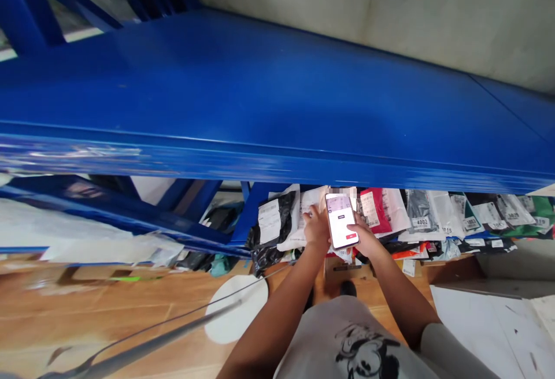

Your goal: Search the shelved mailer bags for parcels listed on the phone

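A phone (pixel 342 226) with a lit screen is in my right hand (pixel 365 239), and the thumb of that hand lies over the screen's lower right. The screen shows a pale page with a small dark label and a red button. Just left of the phone, my left hand (pixel 318 229) rests at a white plastic mailer (pixel 295 234), its fingers partly spread. A black mailer (pixel 271 220) with a white label lies further left. To the right of the phone stands a red mailer (pixel 375 208) with a label.
A wide blue shelf (pixel 260 90) crosses above my hands. More labelled mailers (pixel 420 211) line the lower shelf to the right. On the wooden floor (pixel 130 309) lie a white round thing (pixel 236 309) and a grey pole (pixel 173 333). A white board (pixel 481 327) is at lower right.
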`<state>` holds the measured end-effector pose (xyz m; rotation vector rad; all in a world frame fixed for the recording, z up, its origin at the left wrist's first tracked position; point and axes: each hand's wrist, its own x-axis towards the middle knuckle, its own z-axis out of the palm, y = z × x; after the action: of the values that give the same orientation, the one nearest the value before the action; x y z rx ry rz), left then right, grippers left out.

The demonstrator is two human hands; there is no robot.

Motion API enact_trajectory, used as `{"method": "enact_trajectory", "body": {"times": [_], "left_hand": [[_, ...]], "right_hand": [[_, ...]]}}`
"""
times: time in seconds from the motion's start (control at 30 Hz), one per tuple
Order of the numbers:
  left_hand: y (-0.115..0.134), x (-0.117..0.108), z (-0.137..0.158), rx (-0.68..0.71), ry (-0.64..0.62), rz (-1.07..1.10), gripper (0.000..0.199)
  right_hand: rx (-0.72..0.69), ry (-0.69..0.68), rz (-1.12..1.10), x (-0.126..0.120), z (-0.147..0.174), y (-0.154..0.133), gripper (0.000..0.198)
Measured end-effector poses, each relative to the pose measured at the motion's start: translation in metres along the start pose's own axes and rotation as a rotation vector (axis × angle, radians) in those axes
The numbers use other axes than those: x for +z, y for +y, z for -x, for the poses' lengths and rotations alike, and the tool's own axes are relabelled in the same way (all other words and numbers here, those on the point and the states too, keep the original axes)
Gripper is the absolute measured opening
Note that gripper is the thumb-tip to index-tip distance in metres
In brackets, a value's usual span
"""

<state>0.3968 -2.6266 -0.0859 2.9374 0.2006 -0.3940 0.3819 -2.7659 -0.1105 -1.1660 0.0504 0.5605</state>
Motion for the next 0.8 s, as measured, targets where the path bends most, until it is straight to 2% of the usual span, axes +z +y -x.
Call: {"method": "enact_trajectory", "body": {"times": [0.1, 0.3, 0.43, 0.57, 0.8], "left_hand": [[-0.001, 0.002, 0.0, 0.045, 0.017, -0.019, 0.05], [-0.001, 0.001, 0.002, -0.063, 0.017, 0.08, 0.051], [-0.002, 0.0, 0.002, -0.009, 0.015, 0.07, 0.056], [-0.002, -0.001, 0.004, -0.015, 0.0, 0.044, 0.061], [-0.004, 0.005, -0.004, 0.017, 0.021, 0.066, 0.051]], "right_hand": [[-0.002, -0.005, 0.017, 0.0, 0.0, 0.0, 0.058], [0.014, -0.003, 0.013, 0.004, 0.001, -0.004, 0.067], [0.015, -0.007, 0.003, 0.006, 0.001, -0.007, 0.07], [0.017, -0.026, 0.025, 0.005, 0.002, -0.005, 0.073], [0.024, 0.001, 0.026, 0.008, -0.002, -0.011, 0.08]]}}
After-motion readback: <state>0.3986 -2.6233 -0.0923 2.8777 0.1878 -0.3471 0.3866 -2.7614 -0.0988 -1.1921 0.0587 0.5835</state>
